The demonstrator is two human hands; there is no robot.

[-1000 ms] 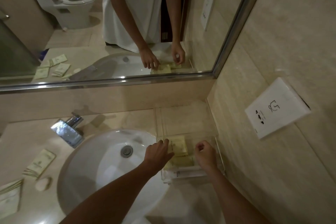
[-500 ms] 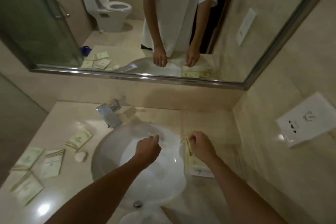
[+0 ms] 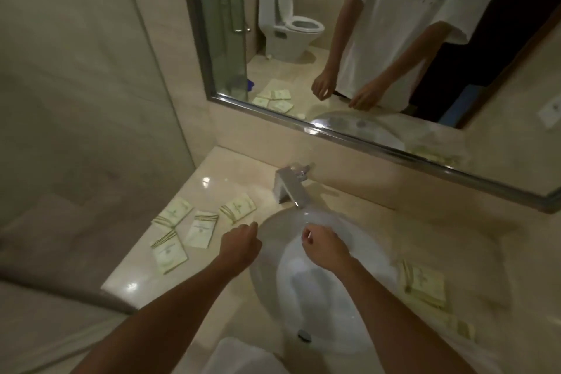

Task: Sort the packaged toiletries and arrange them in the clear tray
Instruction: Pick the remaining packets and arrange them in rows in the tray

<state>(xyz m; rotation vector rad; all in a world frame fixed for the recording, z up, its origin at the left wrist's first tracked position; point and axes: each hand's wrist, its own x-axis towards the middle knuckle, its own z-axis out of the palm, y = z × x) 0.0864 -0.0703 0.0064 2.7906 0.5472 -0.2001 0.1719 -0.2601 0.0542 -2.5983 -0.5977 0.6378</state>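
Several pale green toiletry packets lie on the counter left of the sink: one (image 3: 173,212) at the far left, one (image 3: 202,229) in the middle, one (image 3: 238,206) nearest the tap and one (image 3: 168,252) nearest me. My left hand (image 3: 239,247) hovers at the sink's left rim beside them, fingers curled with nothing in it. My right hand (image 3: 321,247) hangs over the basin, and its mirror image shows spread, empty fingers. The clear tray (image 3: 491,302), blurred, sits right of the sink with stacked packets (image 3: 423,282) in it.
A white basin (image 3: 349,307) fills the counter's middle, with a chrome tap (image 3: 288,188) behind it. A mirror (image 3: 364,55) runs along the back wall. A tiled wall (image 3: 76,100) closes the left side. The counter's front edge is near my forearms.
Both hands have left the tray and moved left, the left to the sink's left rim and the right over the basin. My view has swung left, showing the loose packets.
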